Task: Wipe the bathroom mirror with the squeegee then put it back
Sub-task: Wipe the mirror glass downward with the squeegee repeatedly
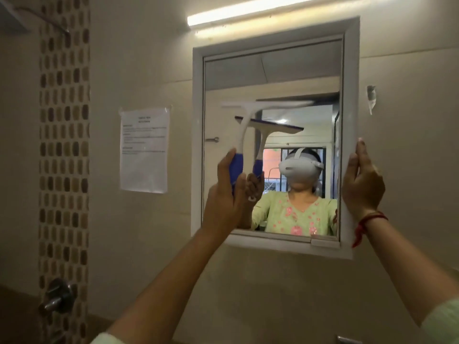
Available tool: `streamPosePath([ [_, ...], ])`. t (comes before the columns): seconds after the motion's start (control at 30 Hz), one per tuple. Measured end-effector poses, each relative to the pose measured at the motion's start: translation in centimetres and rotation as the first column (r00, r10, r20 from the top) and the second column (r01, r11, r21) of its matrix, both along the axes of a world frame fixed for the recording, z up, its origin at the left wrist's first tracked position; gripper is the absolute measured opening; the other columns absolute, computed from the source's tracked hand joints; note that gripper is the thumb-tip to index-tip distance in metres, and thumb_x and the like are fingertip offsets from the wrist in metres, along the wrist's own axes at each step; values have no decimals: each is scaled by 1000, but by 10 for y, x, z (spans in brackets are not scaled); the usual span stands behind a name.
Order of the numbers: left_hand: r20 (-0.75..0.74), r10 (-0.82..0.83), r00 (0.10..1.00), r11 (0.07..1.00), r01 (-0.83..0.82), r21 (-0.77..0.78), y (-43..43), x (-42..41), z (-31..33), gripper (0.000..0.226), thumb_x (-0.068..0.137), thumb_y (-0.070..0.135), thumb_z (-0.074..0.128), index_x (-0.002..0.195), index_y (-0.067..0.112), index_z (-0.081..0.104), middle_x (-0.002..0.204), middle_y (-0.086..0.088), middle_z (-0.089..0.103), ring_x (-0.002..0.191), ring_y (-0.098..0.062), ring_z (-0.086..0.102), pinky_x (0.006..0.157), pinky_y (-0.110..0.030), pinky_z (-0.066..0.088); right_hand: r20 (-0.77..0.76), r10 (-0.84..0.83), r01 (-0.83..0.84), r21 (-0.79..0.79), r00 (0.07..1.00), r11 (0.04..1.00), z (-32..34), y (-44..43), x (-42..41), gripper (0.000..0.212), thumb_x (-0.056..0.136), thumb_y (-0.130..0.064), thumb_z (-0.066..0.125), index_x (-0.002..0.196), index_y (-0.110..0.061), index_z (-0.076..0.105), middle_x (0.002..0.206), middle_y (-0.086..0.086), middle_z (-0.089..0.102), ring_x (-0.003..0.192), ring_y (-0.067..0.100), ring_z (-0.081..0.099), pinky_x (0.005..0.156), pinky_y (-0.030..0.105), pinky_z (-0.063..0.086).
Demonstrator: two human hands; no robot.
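Observation:
The bathroom mirror (273,70) hangs on the wall in a white frame, at centre right. My left hand (227,194) grips the blue handle of a white squeegee (244,125), held upright. Its blade lies across the upper middle of the glass, slightly blurred, and its reflection shows just beneath. My right hand (362,182) rests flat against the right side of the mirror frame, fingers up, with a red thread around the wrist. The glass reflects a person in a green top wearing a white headset.
A printed paper sheet (144,150) is taped to the wall left of the mirror. A mosaic tile strip (64,145) runs down the left wall above a metal tap (58,297). A tube light (260,9) glows overhead. A small wall hook (371,98) sits right of the frame.

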State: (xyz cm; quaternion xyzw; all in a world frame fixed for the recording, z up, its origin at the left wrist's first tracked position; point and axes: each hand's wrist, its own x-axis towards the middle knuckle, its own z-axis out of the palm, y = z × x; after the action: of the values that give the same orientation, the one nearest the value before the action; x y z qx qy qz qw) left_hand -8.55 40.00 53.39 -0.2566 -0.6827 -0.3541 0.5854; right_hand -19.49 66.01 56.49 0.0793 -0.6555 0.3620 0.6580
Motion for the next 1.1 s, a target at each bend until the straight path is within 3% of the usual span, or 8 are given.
streamPosePath([
  [0.07,-65,14,998,999,-16,-41,7,-6,40,43,97,32,36,137,30,21,56,13,44,44,-3,50,40,-10,36,1,3,-3,-2,1000,1000,1,-1,0,47,97,-40,28,140,-25,37,97,26,65,82,40,61,66,46,51],
  [0.23,-128,113,985,990,-123,-69,25,-30,113,45,98,24,38,139,17,22,62,15,43,41,-4,46,41,-15,43,-30,-2,3,10,1000,1000,1,-2,0,46,97,-37,31,139,-22,41,104,23,66,82,39,62,64,40,49],
  [0.5,-113,104,988,995,-104,11,37,-58,142,42,97,22,40,136,13,26,67,20,43,42,-1,48,42,-5,41,-72,-15,16,13,997,1000,5,1,-2,44,96,-32,36,137,-20,44,111,21,65,80,38,64,62,34,46],
  [0.6,-110,125,986,992,-124,17,42,-61,149,43,97,24,40,136,14,25,68,18,43,44,-3,50,43,-9,43,-79,-12,13,13,997,1000,7,2,-3,43,97,-31,36,137,-19,44,111,22,65,82,37,64,63,33,47],
  [0.83,-50,133,990,991,-131,38,59,-59,149,44,97,24,39,138,16,22,73,3,52,51,-16,57,52,-34,56,-72,-3,4,14,997,1000,6,2,-4,43,98,-31,37,138,-19,43,113,22,64,85,36,64,64,39,51],
  [0.97,-32,112,993,992,-109,66,71,-58,154,44,97,22,39,137,13,23,81,-5,54,57,-18,57,59,-33,55,-75,-2,4,20,997,1000,6,3,-6,39,99,-23,42,138,-16,43,111,23,64,83,35,64,64,32,48],
  [1.1,-24,125,992,990,-123,65,75,-59,151,44,98,21,38,138,12,22,77,-3,52,54,-13,53,58,-30,52,-70,16,-14,18,997,1000,6,4,-5,40,99,-23,41,138,-16,42,108,23,65,79,33,64,62,37,52],
])
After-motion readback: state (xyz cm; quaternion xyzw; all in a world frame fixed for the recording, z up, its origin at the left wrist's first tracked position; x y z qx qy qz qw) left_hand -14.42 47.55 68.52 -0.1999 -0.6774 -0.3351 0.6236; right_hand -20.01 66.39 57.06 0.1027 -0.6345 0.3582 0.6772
